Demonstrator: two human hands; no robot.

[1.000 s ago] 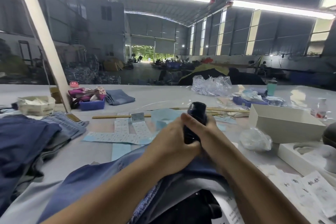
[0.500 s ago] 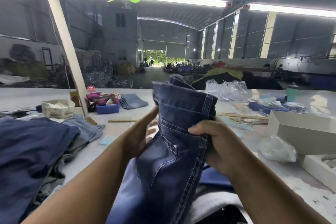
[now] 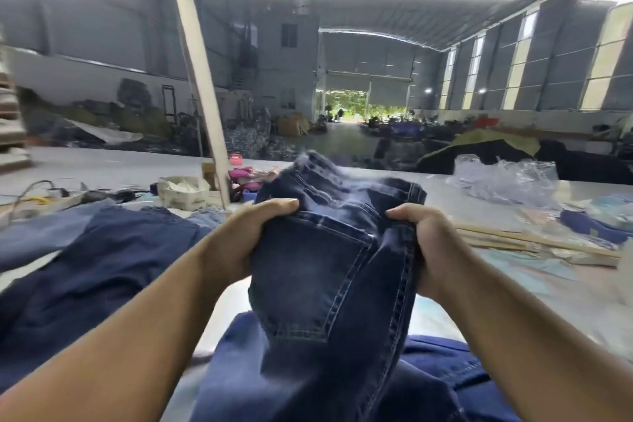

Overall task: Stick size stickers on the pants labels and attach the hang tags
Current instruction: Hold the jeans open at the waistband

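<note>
- Here both hands, left hand (image 3: 239, 243) at 9 o'clock, right hand (image 3: 431, 247) at 3, grip the jeans (image 3: 329, 271).
- Likely soft, heavy denim; best held at the waistband.

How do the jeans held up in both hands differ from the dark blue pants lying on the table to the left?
The held jeans are lifted and bunched, gripped by the left hand and right hand; the dark blue pants lie spread flat on the table, untouched. The held jeans show pale contrast stitching and a faded back pocket; the dark blue pants look plain and evenly coloured. Both are blue garments.
</note>
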